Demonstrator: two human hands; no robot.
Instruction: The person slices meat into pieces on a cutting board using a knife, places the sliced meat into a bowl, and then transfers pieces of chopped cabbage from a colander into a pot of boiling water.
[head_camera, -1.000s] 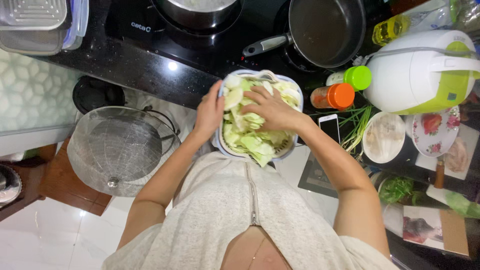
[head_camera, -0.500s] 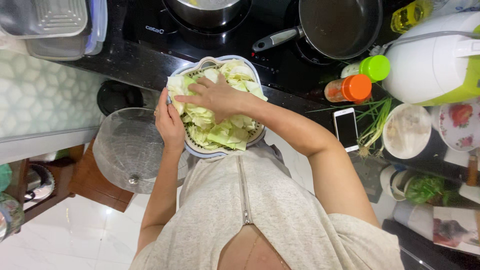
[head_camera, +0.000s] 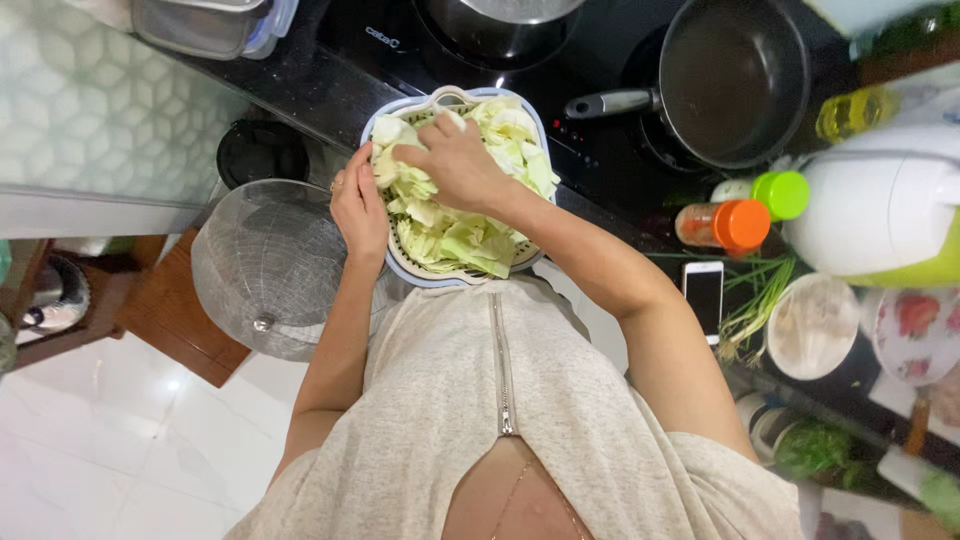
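right hand (head_camera: 455, 165) in cabbage (head_camera: 470, 235), colander (head_camera: 395, 265)

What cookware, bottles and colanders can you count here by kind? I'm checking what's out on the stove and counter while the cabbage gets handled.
Pans on the stove: 2, frying pan and pot
Capped bottles: 2, orange cap and green cap
Colanders: 1, colander of cabbage, touched by left hand and right hand
Total: 5
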